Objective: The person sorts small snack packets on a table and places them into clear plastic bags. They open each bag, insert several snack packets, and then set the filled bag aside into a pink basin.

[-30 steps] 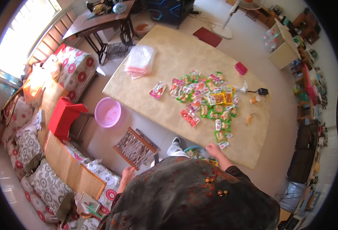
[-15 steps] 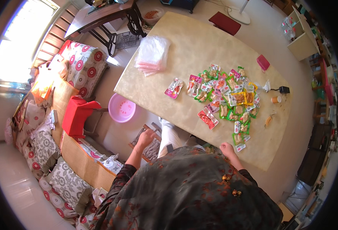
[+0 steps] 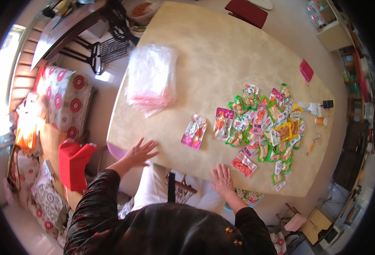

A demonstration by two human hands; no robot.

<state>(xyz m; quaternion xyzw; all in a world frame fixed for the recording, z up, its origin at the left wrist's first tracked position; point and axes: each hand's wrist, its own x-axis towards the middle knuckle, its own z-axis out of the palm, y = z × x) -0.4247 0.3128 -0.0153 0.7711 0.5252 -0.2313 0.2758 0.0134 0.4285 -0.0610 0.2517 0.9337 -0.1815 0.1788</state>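
My left hand (image 3: pixel 139 154) is held at the near edge of the pale table (image 3: pixel 187 51), fingers spread and nothing in it. At the same edge, further right, my right hand (image 3: pixel 223 180) also has its fingers apart and is empty. Nearest to it lies a red snack packet (image 3: pixel 243 164). A pink and white snack packet (image 3: pixel 194 131) rests by itself between the two hands, slightly farther in. Right of that is another snack packet (image 3: pixel 224 123), beside a heap of small green, white and yellow snack packets (image 3: pixel 272 127). Beyond my left hand lies a stack of clear plastic bags (image 3: pixel 151 76).
On the table's right side are a paper cup (image 3: pixel 321 121), a small black box (image 3: pixel 327 104) and a pink pouch (image 3: pixel 306 71). A purple basin (image 3: pixel 116 151) shows partly under the left edge. Red cloth (image 3: pixel 75 163) covers something by the sofa. Packets also sit below the near edge (image 3: pixel 250 197).
The view has come closer to the table. Both hands have moved forward to its near edge, and their curled fingers have spread. The packets and bags appear to lie as before.
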